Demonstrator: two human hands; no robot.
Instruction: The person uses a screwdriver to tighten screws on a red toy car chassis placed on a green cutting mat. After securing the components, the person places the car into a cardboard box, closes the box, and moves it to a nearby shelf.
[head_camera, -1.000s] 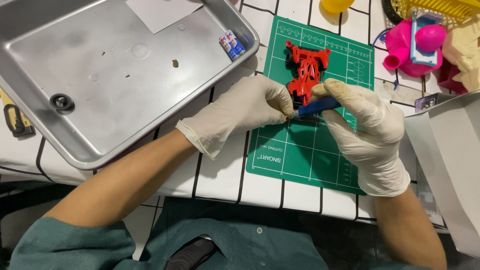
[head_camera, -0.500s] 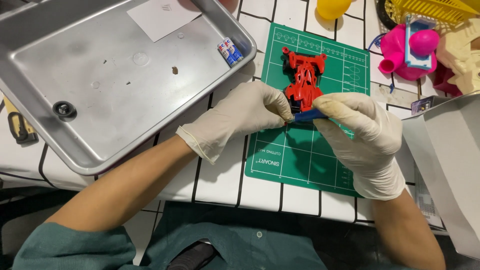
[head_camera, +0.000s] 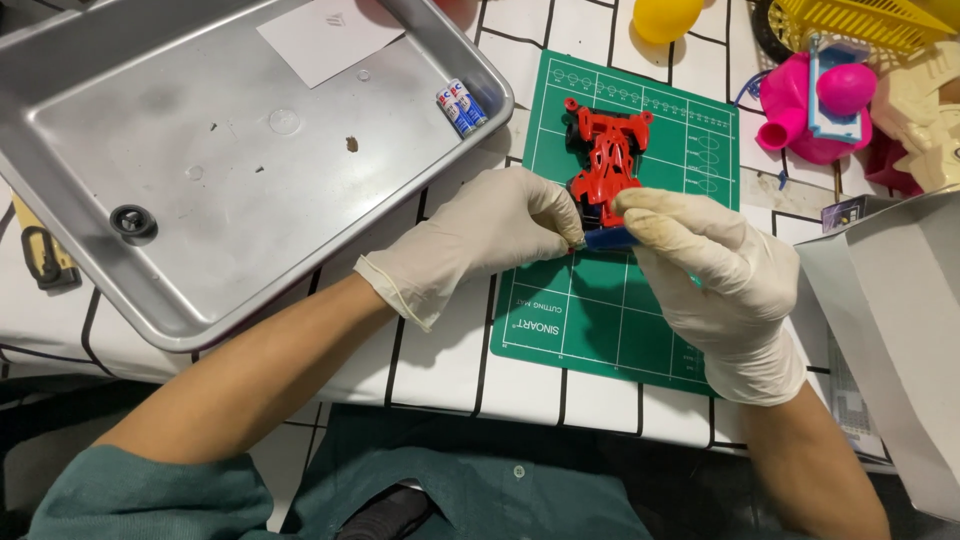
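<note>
Both gloved hands meet at the near end of a red toy car (head_camera: 607, 165) that lies on a green cutting mat (head_camera: 600, 310) on the desk (head_camera: 450, 360). The left hand (head_camera: 490, 235) is curled with its fingertips pressed against the car's near end, steadying it; the right hand (head_camera: 705, 265) pinches a small blue tool (head_camera: 608, 238) between thumb and fingers, its tip aimed at the same spot (what the tip touches is hidden by the fingers). Judging from this, the work on the car is in mid-course: the shell is seated on the chassis and the car lies whole on the mat, yet the near end is being worked on, so something there is not finished. Two small batteries (head_camera: 461, 106) lie in the corner of a metal tray (head_camera: 200, 300) just beside the mat, outside the car, along with a small black round part (head_camera: 132, 221) and a white slip of paper (head_camera: 330, 38), which suggests that parts remain to be dealt with. The car itself is bright red with an openwork, ribbed shell, dark parts showing beneath, and it points away from the person, roughly square to the mat's grid.
</note>
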